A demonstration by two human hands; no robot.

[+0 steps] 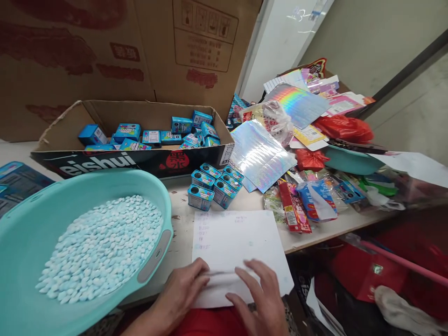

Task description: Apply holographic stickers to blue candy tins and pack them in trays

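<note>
A white sheet of paper (231,240) with faint handwriting lies at the table's front edge, a crease or fold running across its near part. My left hand (184,287) is closed at the paper's left side, thumb and fingers pinching near the fold. Over the right near part, my right hand (261,291) has its fingers spread and slightly blurred, with nothing held in them. Just beyond the paper stand several small blue tins (201,197) in a tight group. To the left, a turquoise basin (154,186) holds many pale blue candies (105,247).
Behind is an open cardboard box (147,163) with several blue tins inside. Holographic sheets (261,154), a red packet (292,207), a blue-and-white packet (317,198) and red plastic bags (345,128) crowd the right. A large carton (157,46) rises at the back.
</note>
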